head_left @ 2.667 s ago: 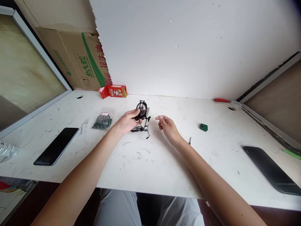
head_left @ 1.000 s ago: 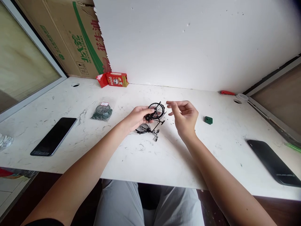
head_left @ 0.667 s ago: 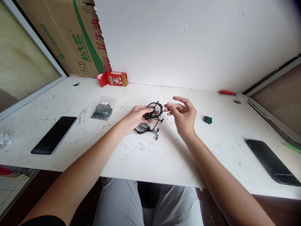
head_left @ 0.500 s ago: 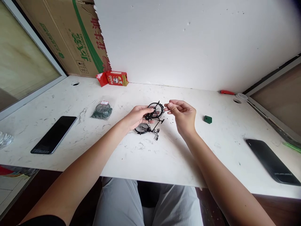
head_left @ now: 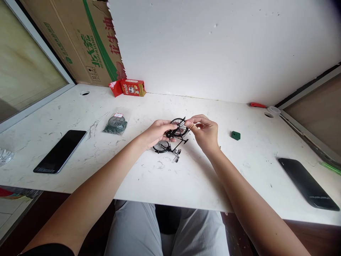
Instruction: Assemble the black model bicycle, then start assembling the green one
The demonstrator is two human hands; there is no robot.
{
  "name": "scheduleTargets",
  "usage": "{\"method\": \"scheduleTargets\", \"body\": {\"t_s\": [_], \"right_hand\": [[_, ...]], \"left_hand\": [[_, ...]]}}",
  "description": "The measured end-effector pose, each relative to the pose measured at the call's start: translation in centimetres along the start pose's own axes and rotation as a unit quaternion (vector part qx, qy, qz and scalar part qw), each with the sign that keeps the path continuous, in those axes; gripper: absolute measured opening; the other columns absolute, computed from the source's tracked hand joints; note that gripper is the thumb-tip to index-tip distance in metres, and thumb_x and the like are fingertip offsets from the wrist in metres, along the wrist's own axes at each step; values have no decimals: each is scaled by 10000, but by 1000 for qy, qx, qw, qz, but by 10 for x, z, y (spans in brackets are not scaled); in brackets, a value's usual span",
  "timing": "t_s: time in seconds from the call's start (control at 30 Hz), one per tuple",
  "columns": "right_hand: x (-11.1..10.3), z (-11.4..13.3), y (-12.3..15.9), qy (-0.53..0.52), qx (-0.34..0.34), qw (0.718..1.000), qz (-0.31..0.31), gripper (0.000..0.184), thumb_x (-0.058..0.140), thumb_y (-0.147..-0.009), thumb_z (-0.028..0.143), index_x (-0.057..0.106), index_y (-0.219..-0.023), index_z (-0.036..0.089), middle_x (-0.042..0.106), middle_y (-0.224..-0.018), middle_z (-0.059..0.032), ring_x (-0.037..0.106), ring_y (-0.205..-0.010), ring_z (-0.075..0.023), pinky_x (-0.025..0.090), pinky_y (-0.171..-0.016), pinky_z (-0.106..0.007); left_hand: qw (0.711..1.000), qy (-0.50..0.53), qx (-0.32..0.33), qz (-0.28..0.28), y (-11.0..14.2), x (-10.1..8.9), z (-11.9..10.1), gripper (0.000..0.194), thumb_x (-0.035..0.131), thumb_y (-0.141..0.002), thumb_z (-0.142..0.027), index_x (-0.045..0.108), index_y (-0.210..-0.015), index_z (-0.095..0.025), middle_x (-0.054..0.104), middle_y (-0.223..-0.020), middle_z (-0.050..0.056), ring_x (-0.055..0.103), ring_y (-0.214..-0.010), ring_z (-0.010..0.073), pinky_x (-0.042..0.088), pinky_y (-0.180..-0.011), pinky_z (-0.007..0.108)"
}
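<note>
A small black model bicycle (head_left: 173, 144) with thin-spoked wheels is tilted over the middle of the white table. My left hand (head_left: 158, 133) grips it, the thumb pressing near the hub of the upper wheel (head_left: 180, 124). The lower wheel and the silvery handlebar (head_left: 177, 155) hang toward me. At the upper wheel's right rim, my right hand (head_left: 205, 129) is closed in a pinch, thumb against forefinger. Whatever lies between those fingertips is too small or hidden to make out.
To the left lie a clear bag (head_left: 116, 123) of wheel parts and a phone (head_left: 60, 151). A red box (head_left: 133, 88) stands at the back. Right of my hands are a green piece (head_left: 235, 135) and a black device (head_left: 307, 183). A red-handled tool (head_left: 258, 105) lies by the wall.
My right hand has moved left and slightly down, and its pinched fingertips now meet the wheel's rim. The bicycle has shifted slightly right and down in my left hand.
</note>
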State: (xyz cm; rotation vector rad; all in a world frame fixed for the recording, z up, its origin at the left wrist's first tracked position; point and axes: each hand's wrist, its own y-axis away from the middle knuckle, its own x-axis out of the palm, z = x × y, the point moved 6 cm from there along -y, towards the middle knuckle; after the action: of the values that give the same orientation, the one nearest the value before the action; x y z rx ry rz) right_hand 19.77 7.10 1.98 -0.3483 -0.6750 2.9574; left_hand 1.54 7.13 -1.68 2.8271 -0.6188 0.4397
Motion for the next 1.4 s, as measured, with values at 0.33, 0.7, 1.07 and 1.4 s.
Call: {"method": "scheduleTargets", "body": {"t_s": [0.33,0.7,1.07,1.4], "right_hand": [[0,9,3,83,-107,991,-3,228,818,-887,517,817,-874,289,765,-938,-60,661,-948,-251,518,-718,-404],[-2,42,8,202,-342,914,85,295,618,-1003,95,811,-1004,319,807,-917,-23,628,-895,-248,546,-694,-432],[-3,46,11,246,-397,881,70,379,639,-960,28,781,-1062,364,767,-931,-22,565,-906,-241,513,-689,-408],[-1,45,9,247,-352,899,75,304,615,-1006,105,736,-1170,331,760,-921,-32,591,-930,-250,523,-790,-444]], "left_hand": [[1000,-18,14,-7,-2,-2,4,448,848,-857,-481,799,-1134,-133,771,-1167,175,724,-948,223,605,-694,310],[1000,9,-13,-11,0,-2,0,340,859,-837,-380,808,-1013,-93,772,-1054,174,690,-901,199,527,-619,262],[998,33,-56,6,-4,-6,7,290,846,-838,-328,820,-1033,-116,793,-1097,171,697,-865,174,472,-539,206],[994,44,-103,15,-1,-3,8,216,816,-851,-294,815,-977,-120,784,-1089,171,674,-790,160,460,-501,202]]}}
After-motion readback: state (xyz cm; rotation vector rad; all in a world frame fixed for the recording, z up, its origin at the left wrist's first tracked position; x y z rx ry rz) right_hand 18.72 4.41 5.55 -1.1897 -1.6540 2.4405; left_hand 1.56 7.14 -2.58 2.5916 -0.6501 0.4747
